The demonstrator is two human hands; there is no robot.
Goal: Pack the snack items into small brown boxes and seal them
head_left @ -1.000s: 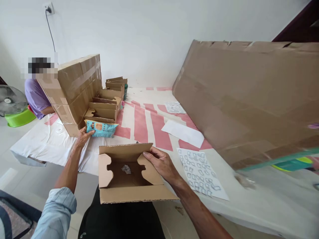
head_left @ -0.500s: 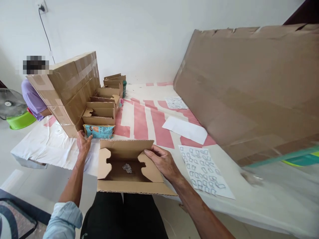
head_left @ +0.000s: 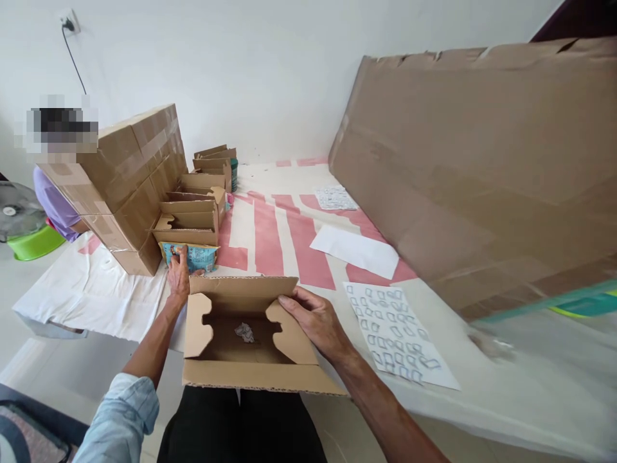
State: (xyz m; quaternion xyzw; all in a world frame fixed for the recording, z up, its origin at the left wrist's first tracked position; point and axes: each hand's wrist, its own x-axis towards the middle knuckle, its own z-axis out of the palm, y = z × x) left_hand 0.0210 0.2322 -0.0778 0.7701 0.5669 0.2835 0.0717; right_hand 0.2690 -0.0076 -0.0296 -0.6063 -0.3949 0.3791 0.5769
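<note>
An open cardboard box [head_left: 263, 376] is tilted toward me at the table's front edge, above my lap. My right hand [head_left: 315, 321] pinches its right side near the upper corner, thumb on the side flap. At the bottom of the box lies a small crumpled piece of paper [head_left: 244, 332]. My left hand [head_left: 179, 280] is at a blue printed packet [head_left: 202, 257], index finger stretched up over its front and thumb out to the right. The packet stands against the nearest of several open cardboard boxes [head_left: 193, 218] in a row.
Taped closed cartons [head_left: 130, 173] are stacked at left, with a person in a purple top [head_left: 55, 199] behind them. A large cardboard sheet [head_left: 472, 173] leans at right. Marked paper [head_left: 398, 331] and a blank white sheet [head_left: 357, 251] lie on the table.
My left hand has moved right, from beside the packet to its front, with the index finger now over it. The right hand still holds the box, which sits slightly lower in view.
</note>
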